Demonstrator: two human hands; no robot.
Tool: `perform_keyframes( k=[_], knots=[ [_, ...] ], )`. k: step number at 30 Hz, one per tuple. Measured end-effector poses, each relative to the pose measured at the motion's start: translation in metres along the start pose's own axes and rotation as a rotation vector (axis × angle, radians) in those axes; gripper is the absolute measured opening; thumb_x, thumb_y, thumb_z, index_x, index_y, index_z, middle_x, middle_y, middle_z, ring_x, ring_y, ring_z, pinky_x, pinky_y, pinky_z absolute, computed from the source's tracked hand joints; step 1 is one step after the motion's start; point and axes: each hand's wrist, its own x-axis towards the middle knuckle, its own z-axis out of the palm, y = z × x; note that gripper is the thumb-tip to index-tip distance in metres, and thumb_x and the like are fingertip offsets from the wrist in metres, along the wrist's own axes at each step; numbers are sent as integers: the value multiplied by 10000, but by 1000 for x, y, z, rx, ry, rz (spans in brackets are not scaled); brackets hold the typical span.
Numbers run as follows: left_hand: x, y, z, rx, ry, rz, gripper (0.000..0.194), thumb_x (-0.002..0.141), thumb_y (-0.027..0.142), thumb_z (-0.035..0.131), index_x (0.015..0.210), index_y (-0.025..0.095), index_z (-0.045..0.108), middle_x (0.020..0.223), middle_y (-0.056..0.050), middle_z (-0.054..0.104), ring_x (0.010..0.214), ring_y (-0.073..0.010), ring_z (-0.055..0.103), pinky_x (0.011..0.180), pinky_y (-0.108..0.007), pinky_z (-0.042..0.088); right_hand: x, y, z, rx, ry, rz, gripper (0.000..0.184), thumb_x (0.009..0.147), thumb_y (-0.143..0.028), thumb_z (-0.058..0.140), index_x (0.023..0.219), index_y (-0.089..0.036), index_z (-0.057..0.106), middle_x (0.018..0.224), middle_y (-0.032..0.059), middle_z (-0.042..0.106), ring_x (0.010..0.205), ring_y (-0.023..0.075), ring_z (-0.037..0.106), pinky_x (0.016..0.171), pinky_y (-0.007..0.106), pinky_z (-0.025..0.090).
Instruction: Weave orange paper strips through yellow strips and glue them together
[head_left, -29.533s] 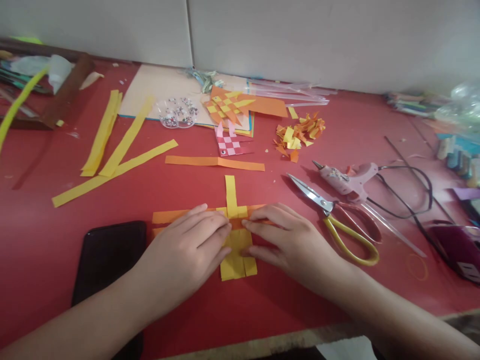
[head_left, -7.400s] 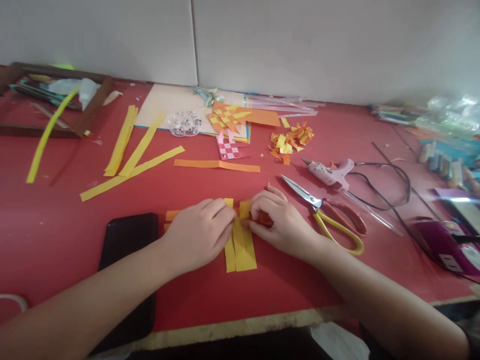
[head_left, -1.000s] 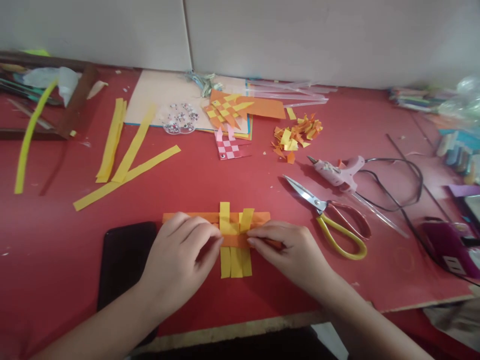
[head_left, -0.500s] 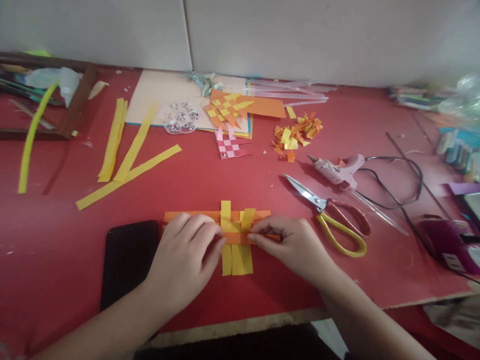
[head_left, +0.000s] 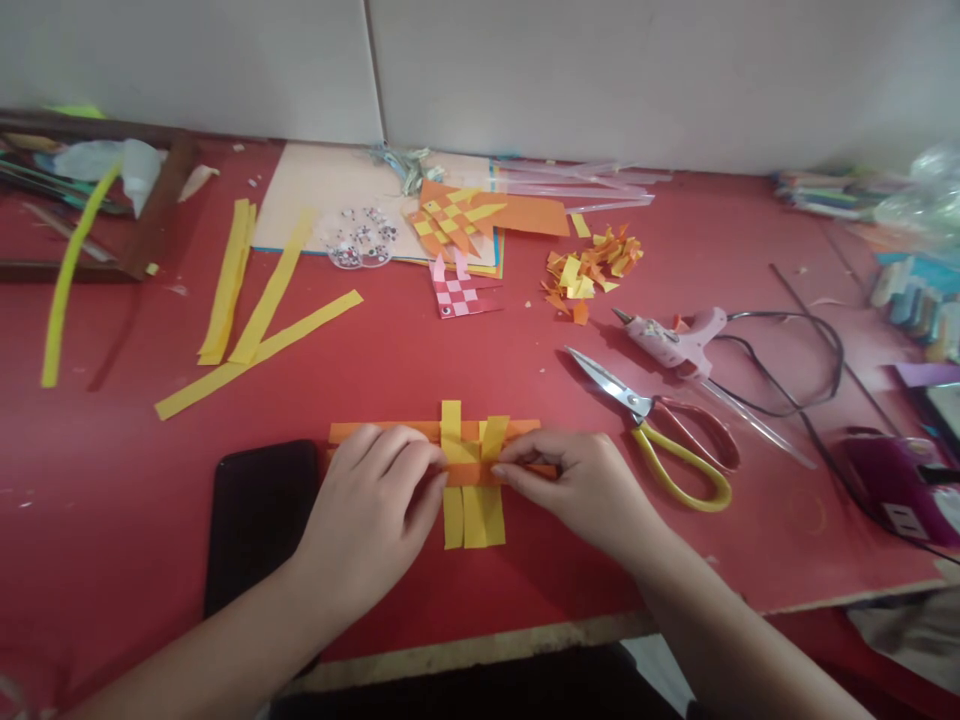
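Orange paper strips (head_left: 471, 474) lie crosswise over and under several upright yellow paper strips (head_left: 484, 520), forming a small weave near the table's front edge. My left hand (head_left: 382, 495) pinches the lower orange strip just left of the yellow ones, thumb and fingers together. On the other side, my right hand (head_left: 574, 485) grips the same strip between thumb and forefinger, beside the right yellow strip. Both hands cover parts of the orange strips. One yellow strip's upper end (head_left: 495, 437) leans to the right.
Scissors (head_left: 637, 405) and a pink glue gun (head_left: 675, 345) with its cord lie at right. A black phone (head_left: 262, 520) sits beside my left forearm. Loose yellow strips (head_left: 259, 355), googly eyes (head_left: 360, 240), woven paper fish (head_left: 457, 290) and paper scraps (head_left: 589, 265) lie farther back.
The hands and the weave look almost the same. Only a slight shift of the whole view shows.
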Motion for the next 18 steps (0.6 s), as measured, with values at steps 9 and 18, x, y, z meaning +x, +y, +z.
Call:
perform_keyframes(
  k=[9, 18],
  knots=[
    [1, 1, -1, -6, 3, -14, 50, 925, 172, 526, 917, 180, 575, 905, -40, 630, 856, -227, 538, 777, -397, 424, 0, -3, 0, -3, 3, -7, 80, 821, -260, 690, 769, -261, 751, 767, -55, 754, 687, 111, 689, 630, 211, 493],
    [0, 1, 0, 12, -13, -8, 73, 909, 153, 516, 898, 181, 582, 906, -46, 615, 858, -231, 529, 774, -401, 418, 1, -5, -1, 11, -24, 12, 81, 815, -252, 686, 792, -257, 764, 791, -37, 766, 714, 133, 702, 669, 222, 518]
  ],
)
